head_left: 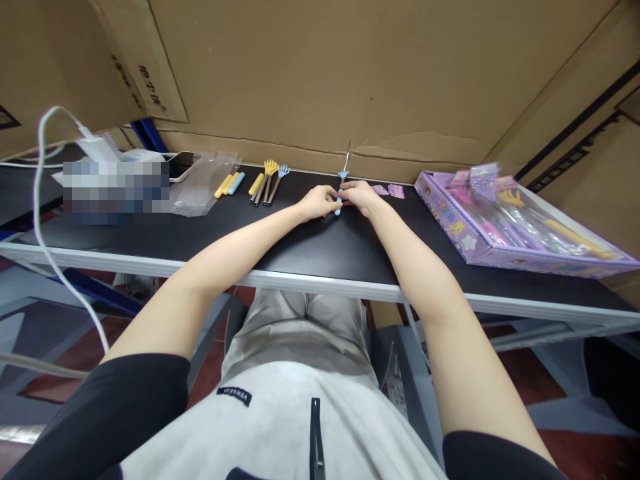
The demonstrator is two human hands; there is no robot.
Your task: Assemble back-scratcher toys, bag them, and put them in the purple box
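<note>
Between my two hands a small back scratcher with a light blue hand-shaped head (343,175) and a light blue handle (339,208) stands head away from me over the black table. My left hand (319,202) pinches it from the left with closed fingers. From the right, my right hand (358,195) closes its thumb and fingers on it too. The fingers hide much of its middle. To the left lie yellow scratcher heads (271,167) and a blue scratcher head (283,171) on metal rods, beside loose yellow handles (223,185) and a blue handle (237,183).
A purple display box (470,243) of bagged back scratchers stands at the right. Small pink cards (396,191) lie behind my right hand. Clear plastic bags (197,193) and a white cable (37,193) are at the left. A cardboard wall (320,80) closes off the back.
</note>
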